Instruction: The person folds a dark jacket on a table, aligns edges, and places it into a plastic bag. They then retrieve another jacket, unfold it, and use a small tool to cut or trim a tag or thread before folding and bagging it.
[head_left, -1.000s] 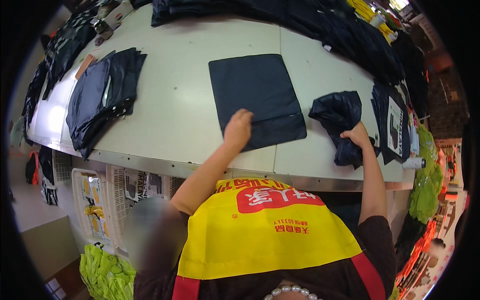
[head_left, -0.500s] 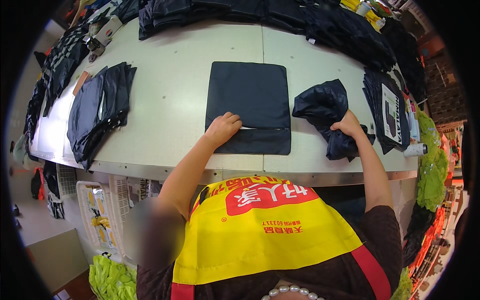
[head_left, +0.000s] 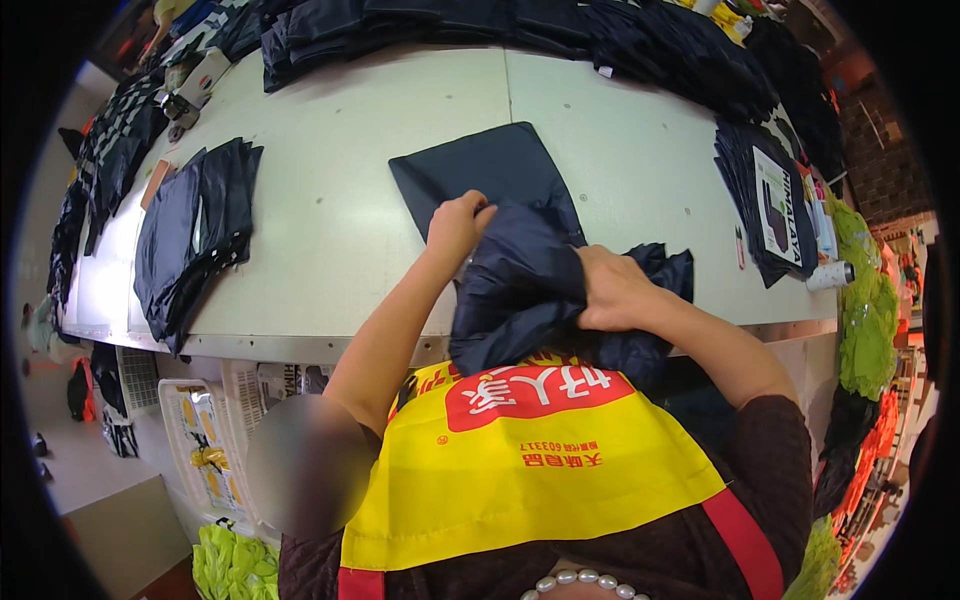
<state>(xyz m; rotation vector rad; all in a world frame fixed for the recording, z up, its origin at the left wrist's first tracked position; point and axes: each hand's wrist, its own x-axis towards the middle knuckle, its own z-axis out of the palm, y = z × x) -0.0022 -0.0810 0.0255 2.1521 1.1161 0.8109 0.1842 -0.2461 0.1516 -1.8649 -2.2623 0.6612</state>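
Observation:
A flat, square pouch of dark navy fabric lies turned on the table, its near part covered. My left hand is closed at its near left edge, thumb and fingers pinching the fabric there. In my right hand is a crumpled bundle of thin, dark, shiny fabric. It bunches up between my hands, over the near part of the pouch, and hangs past the table edge in front of my apron. More of it spreads to the right of my wrist. My right fingertips are hidden in the folds.
To the left lies a stack of dark fabric pieces. At the right stand another dark stack with a printed white card on it and a white thread spool. Dark garments line the far edge of the pale table.
My right hand has carried the crumpled fabric leftward to the pouch. The pouch has turned and its near part is now covered. My left hand has moved slightly up and right.

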